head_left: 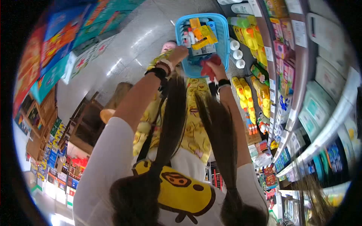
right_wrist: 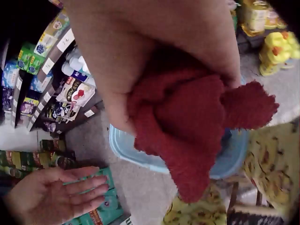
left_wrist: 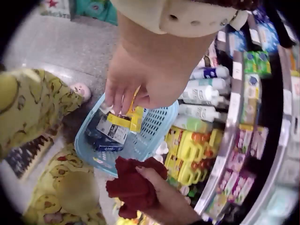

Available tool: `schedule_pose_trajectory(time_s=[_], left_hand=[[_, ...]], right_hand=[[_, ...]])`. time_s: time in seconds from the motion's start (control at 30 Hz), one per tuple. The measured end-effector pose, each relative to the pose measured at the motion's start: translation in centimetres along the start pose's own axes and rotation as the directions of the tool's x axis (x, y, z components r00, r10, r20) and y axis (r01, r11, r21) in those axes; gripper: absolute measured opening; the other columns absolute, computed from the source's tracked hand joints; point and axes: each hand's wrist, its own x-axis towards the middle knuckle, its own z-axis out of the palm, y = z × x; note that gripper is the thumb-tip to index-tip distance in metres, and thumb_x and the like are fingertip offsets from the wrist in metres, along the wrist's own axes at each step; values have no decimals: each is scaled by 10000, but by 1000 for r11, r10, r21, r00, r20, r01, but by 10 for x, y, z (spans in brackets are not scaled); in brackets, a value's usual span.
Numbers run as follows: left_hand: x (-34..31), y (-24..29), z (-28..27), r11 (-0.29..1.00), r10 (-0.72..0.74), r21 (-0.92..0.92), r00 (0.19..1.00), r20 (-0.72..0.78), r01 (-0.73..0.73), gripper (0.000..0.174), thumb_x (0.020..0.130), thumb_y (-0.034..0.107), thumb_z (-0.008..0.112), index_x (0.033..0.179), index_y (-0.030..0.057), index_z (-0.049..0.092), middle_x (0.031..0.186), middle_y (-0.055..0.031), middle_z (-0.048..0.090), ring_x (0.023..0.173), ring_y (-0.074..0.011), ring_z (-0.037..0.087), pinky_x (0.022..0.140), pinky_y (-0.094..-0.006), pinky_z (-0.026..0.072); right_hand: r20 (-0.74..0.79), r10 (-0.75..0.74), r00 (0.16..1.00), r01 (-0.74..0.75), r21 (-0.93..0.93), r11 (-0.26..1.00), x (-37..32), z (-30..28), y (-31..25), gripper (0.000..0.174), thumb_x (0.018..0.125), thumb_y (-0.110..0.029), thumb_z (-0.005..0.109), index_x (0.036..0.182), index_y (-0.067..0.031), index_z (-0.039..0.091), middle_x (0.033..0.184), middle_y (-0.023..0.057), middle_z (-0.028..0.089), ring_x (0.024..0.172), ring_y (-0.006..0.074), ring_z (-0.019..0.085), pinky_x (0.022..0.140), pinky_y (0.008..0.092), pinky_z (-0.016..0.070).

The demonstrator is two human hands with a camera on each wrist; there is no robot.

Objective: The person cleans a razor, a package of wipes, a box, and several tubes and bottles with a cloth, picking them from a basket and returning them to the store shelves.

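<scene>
Red cloth [left_wrist: 133, 187], bunched, hangs loose-end down from the curled fingers of the right hand [left_wrist: 171, 204] beside the blue basket [left_wrist: 157, 126]. The left hand [left_wrist: 140, 79] points down into it, fingers straight, apparently touching a yellow packet [left_wrist: 117, 126].

Packs [head_left: 201, 35] sit in basket [head_left: 225, 34]; shelves [head_left: 298, 75] just rt of it.

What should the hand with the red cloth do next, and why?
Probably move the red cloth a little forward, over the blue basket. The right hand grips it bunched just at the basket's near rim, and the left hand has its fingers on the yellow packs inside.
</scene>
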Motion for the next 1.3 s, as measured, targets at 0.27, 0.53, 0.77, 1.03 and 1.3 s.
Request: schedule_pose_trajectory(time_s=[0.27,0.53,0.77,1.03,1.3], left_hand=[[166,-70,73,670,-221,-648,931,292,362,424,843,94,599,1226,17,434,1229,-127,489,1018,-267,569,858,-357,518],[220,-73,159,345,-548,-924,835,-54,166,533,939,405,470,1318,62,320,969,-190,591,839,-285,616,652,-415,531],[167,0,60,-336,-486,-940,846,220,52,617,933,586,334,1227,80,529,1103,-74,619,937,-242,618,810,-356,510],[17,92,-89,-415,-181,-910,978,102,18,595,891,534,409,1258,75,501,1217,-75,578,1056,-269,561,813,-338,493],[-162,264,-304,-368,323,-919,946,15,140,650,840,401,478,1388,71,362,1339,-155,477,1180,-281,508,1008,-411,391]], right_hand=[[66,-136,988,149,-278,949,214,-42,-32,366,756,-120,693,1089,-20,578,1013,82,640,849,204,650,740,335,553],[39,-57,998,63,-168,984,242,-40,23,421,725,-177,729,1087,-18,587,1015,83,643,918,208,624,802,326,499],[-152,-358,921,241,-500,832,164,12,28,616,627,-222,751,1148,25,534,1006,152,644,946,300,625,869,370,476],[-64,-778,624,553,-667,498,-69,140,-53,476,662,-219,758,1048,-14,567,1019,138,633,882,304,610,822,364,472],[102,-951,293,658,-743,123,-328,237,-215,428,634,-188,796,1003,-80,609,1198,107,567,1053,290,532,899,410,409]])
